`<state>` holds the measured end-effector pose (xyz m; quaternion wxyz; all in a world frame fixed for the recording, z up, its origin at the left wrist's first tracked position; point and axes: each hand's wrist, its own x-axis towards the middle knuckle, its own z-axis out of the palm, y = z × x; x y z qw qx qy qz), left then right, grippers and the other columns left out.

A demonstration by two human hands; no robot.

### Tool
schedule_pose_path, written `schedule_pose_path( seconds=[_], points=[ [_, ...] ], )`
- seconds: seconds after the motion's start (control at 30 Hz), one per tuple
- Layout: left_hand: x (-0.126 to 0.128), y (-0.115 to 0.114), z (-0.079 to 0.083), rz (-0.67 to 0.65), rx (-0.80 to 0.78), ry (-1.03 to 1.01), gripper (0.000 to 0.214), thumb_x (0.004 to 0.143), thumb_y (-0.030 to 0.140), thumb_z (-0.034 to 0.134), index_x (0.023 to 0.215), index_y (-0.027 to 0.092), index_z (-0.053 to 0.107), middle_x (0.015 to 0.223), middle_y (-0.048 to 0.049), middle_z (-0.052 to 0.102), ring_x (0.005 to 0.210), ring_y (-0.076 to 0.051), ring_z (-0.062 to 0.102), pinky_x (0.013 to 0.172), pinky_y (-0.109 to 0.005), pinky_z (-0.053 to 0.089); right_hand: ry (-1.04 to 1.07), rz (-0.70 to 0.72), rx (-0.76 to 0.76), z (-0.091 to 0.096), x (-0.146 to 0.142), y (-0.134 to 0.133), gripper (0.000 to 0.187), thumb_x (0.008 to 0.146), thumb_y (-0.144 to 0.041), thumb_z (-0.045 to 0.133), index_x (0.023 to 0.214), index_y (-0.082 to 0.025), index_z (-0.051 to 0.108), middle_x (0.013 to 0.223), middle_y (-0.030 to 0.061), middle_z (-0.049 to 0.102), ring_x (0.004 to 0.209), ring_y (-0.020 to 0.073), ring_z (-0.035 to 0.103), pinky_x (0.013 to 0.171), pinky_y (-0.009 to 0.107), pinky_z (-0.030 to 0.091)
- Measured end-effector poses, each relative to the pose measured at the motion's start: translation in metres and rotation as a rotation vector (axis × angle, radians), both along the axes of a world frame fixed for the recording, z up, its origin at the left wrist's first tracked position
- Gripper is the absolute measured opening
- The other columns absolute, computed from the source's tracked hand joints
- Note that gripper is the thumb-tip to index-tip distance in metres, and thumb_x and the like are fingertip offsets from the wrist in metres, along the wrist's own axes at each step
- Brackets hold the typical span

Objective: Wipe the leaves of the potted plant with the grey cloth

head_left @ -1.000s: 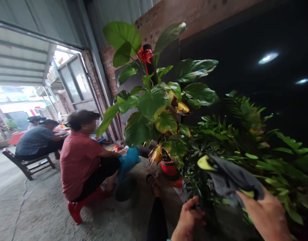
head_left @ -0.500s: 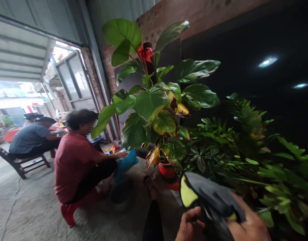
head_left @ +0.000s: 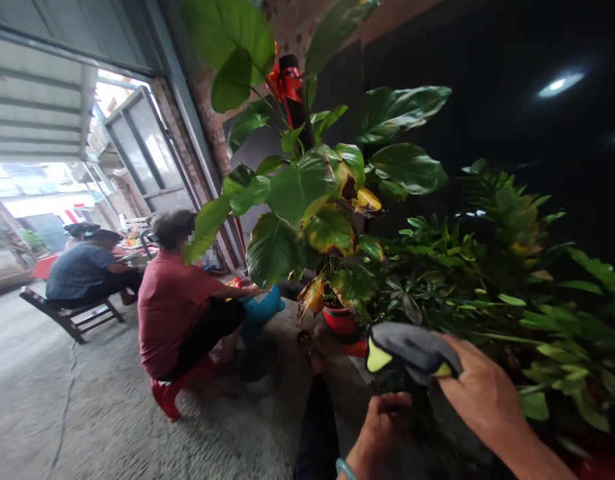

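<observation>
My right hand [head_left: 480, 383] grips one end of a grey, shoe-like piece [head_left: 402, 347] with black edging and lime-yellow patches. Its rounded far end points left, above the floor and in front of the plants. Just below it, my left hand [head_left: 377, 423] is closed, with a pale bracelet [head_left: 344, 468] at the wrist. Thumb and fingers are pressed together there. Whatever they may hold is lost in the dark area under the grey piece.
A large leafy plant [head_left: 302, 193] in a red pot [head_left: 339, 320] stands ahead; more foliage [head_left: 462, 267] fills the right. A person in a red shirt [head_left: 172, 307] sits on a red stool [head_left: 165, 400] by a dark basin [head_left: 258, 360]. Another person sits on a wooden chair [head_left: 62, 317].
The view has tilted down and shifted left. My right hand and the grey piece now show more fully, and the piece lies more level. My left wrist with its bracelet has come into view.
</observation>
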<state>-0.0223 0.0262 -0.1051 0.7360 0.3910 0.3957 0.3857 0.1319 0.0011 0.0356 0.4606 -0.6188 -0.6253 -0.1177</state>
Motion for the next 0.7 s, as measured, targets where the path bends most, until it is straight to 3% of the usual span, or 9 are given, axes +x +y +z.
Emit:
schedule_pose_path(
  seconds=[0.07, 0.13, 0.23, 0.37, 0.47, 0.6, 0.7],
  points=[
    [0.003, -0.003, 0.004, -0.022, -0.004, 0.024, 0.045, 0.053, 0.029, 0.083, 0.093, 0.013, 0.07, 0.088, -0.0088, 0.068, 0.082, -0.021, 0.062, 0.072, -0.032, 0.05, 0.046, 0.012, 0.076, 0.019, 0.0, 0.017, 0.038, 0.07, -0.018, 0.044, 0.098, -0.023, 0.067, 0.095, 0.0073, 0.073, 0.09, 0.0264, 0.066, 0.079, 0.037, 0.052],
    [0.005, -0.003, 0.009, -0.018, 0.017, 0.062, 0.043, 0.053, 0.029, 0.081, 0.092, 0.013, 0.071, 0.084, -0.0071, 0.067, 0.08, -0.02, 0.062, 0.071, -0.03, 0.049, 0.051, 0.047, 0.068, 0.022, -0.005, 0.033, 0.039, 0.069, -0.017, 0.043, 0.099, -0.019, 0.067, 0.098, 0.01, 0.072, 0.096, 0.028, 0.064, 0.085, 0.04, 0.051],
    [0.003, 0.001, 0.016, -0.022, 0.093, 0.125, 0.03, 0.055, 0.028, 0.078, 0.079, 0.012, 0.071, 0.071, -0.0042, 0.065, 0.076, -0.02, 0.06, 0.071, -0.03, 0.047, 0.019, 0.081, -0.029, -0.004, -0.016, 0.038, 0.04, 0.062, -0.013, 0.042, 0.091, -0.018, 0.07, 0.089, 0.0112, 0.073, 0.085, 0.0291, 0.066, 0.076, 0.041, 0.054],
    [-0.006, 0.003, 0.021, -0.041, 0.132, 0.127, 0.025, 0.057, 0.03, 0.077, 0.071, 0.011, 0.071, 0.07, -0.0063, 0.066, 0.078, -0.022, 0.061, 0.074, -0.032, 0.046, 0.07, 0.04, -0.19, -0.04, -0.013, 0.008, 0.042, 0.057, -0.014, 0.041, 0.085, -0.024, 0.071, 0.079, 0.0065, 0.074, 0.073, 0.0261, 0.068, 0.063, 0.035, 0.054],
    [-0.005, -0.001, 0.021, 0.013, 0.108, 0.081, 0.024, 0.056, 0.029, 0.077, 0.071, 0.012, 0.071, 0.075, -0.0072, 0.068, 0.08, -0.021, 0.061, 0.075, -0.031, 0.046, 0.209, -0.003, -0.26, -0.026, 0.002, -0.005, 0.043, 0.058, -0.021, 0.042, 0.089, -0.027, 0.071, 0.082, 0.0042, 0.074, 0.075, 0.0261, 0.068, 0.066, 0.035, 0.054],
    [0.004, -0.005, 0.029, 0.064, 0.04, 0.088, 0.022, 0.052, 0.021, 0.075, 0.072, 0.014, 0.07, 0.075, -0.0037, 0.066, 0.075, -0.017, 0.058, 0.072, -0.029, 0.045, 0.367, -0.15, -0.114, 0.01, 0.013, 0.01, 0.044, 0.062, -0.038, 0.044, 0.096, -0.021, 0.068, 0.092, 0.0114, 0.072, 0.085, 0.0327, 0.066, 0.074, 0.043, 0.052],
    [0.008, -0.004, 0.041, 0.011, 0.041, 0.147, 0.018, 0.051, 0.016, 0.071, 0.069, 0.014, 0.069, 0.065, 0.0, 0.06, 0.066, -0.015, 0.054, 0.068, -0.029, 0.043, 0.404, -0.112, -0.18, 0.004, 0.004, 0.017, 0.04, 0.061, -0.041, 0.043, 0.086, -0.022, 0.068, 0.085, 0.0122, 0.072, 0.081, 0.0327, 0.066, 0.071, 0.042, 0.051]
  ],
)
